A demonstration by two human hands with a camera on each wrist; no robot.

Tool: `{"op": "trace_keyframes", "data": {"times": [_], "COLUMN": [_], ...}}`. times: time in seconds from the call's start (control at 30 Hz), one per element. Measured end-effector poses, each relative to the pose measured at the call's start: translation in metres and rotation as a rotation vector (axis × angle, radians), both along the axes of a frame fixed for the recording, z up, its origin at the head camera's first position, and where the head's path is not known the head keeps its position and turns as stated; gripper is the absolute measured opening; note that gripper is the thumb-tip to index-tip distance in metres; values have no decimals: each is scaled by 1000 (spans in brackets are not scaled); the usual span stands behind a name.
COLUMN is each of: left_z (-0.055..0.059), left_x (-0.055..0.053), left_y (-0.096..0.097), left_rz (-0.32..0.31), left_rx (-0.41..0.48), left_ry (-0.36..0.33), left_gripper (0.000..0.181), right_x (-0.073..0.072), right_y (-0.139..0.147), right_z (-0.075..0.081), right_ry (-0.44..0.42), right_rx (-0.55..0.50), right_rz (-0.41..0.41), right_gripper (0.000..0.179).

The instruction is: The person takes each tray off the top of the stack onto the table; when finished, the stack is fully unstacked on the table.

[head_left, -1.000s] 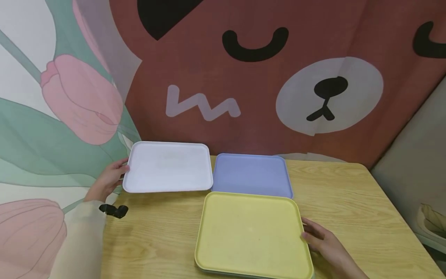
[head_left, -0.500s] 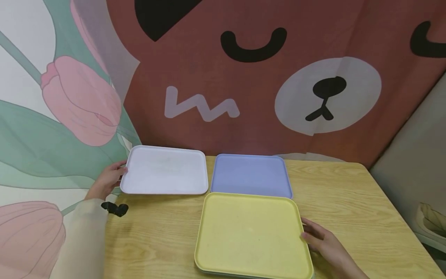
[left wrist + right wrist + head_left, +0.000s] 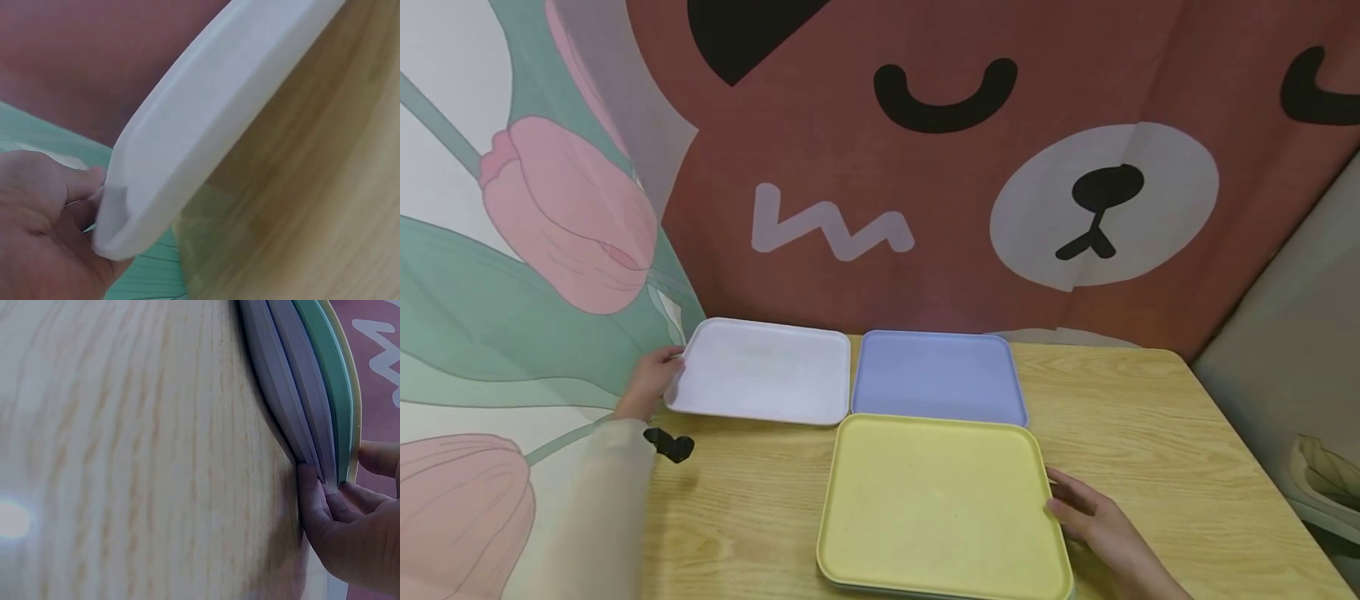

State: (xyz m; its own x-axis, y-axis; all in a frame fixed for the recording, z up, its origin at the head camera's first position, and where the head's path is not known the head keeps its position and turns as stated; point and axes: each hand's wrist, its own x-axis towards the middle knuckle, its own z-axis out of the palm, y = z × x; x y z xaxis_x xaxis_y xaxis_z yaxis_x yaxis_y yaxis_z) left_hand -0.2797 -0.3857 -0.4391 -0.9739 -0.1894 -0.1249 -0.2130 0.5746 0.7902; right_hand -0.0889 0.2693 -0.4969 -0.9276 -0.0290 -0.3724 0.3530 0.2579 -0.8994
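Note:
My left hand [image 3: 652,382] grips the left end of a white tray [image 3: 767,371] at the back left of the table. In the left wrist view the white tray [image 3: 187,119] slants, its underside edge apart from the wood near the hand [image 3: 44,231]. Close beside its right end lies a blue tray [image 3: 936,375]. In front, a yellow tray [image 3: 940,504] tops a stack. My right hand [image 3: 1101,525] holds the stack's right edge. The right wrist view shows green [image 3: 334,381] and purplish trays [image 3: 300,369] below the yellow one, with fingers and thumb at their rims.
The trays are on a wooden table [image 3: 1157,450]. A curtain or cloth printed with a bear face [image 3: 947,250] hangs right behind it, and a tulip-printed one [image 3: 572,217] hangs at the left. Beyond the right edge stands a pale container [image 3: 1326,471].
The white tray has come down and a little towards me, then right, close up against the blue tray. My left hand moved along with it. The right hand and the stack have stayed put.

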Motion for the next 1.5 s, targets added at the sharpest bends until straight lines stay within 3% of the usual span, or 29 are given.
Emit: {"op": "trace_keyframes", "data": {"times": [0.13, 0.3, 0.4, 0.6, 0.93, 1.5], "left_z": [-4, -7, -10, -13, -18, -34], "left_x": [-3, -5, -5, 1, 24, 83], "left_y": [6, 8, 7, 11, 39, 118], "left_rz": [2, -65, -111, -160, -270, -341], "left_rx": [-35, -6, 38, 33, -65, 52], "left_ry": [0, -31, -14, 42, 43, 3], "left_gripper": [51, 60, 66, 72, 68, 53], "right_x": [-1, -1, 0, 0, -2, 0], "right_y": [-1, 0, 0, -1, -2, -5], "right_z": [0, 0, 0, 1, 1, 3], "right_ry": [-5, -2, 2, -2, -16, 6], "right_rx": [4, 3, -3, -4, 18, 27], "right_rz": [3, 13, 10, 6, -9, -12], "right_gripper": [67, 68, 68, 68, 66, 68]}}
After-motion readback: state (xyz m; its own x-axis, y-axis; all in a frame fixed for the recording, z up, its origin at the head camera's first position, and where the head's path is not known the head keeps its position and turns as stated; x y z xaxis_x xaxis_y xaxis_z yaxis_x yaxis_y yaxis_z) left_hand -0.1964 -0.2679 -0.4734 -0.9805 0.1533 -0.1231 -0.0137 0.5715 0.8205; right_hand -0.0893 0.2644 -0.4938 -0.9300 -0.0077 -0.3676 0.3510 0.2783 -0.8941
